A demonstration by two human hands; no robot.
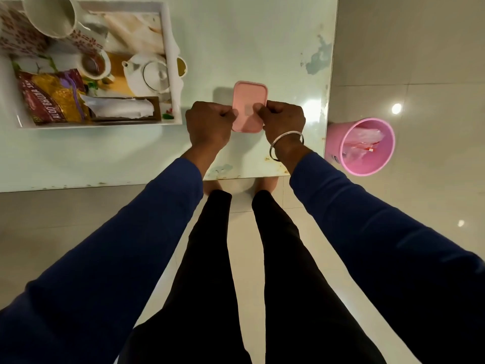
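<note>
Pink lidded box (249, 101) on pale table (262, 35), right of white tray (173, 48). Long axis runs away from the person. Left hand (208, 123) and right hand (284, 122) grip its near sides, fingers curled.

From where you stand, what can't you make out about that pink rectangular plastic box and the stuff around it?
- Head view, what the pink rectangular plastic box holds: hidden, since it is closed on top.
- Head view, the box's long sides: covered by the left hand and right hand gripping it.
- Head view, white ceramic jug in the white tray: cut off by the top edge.
</note>
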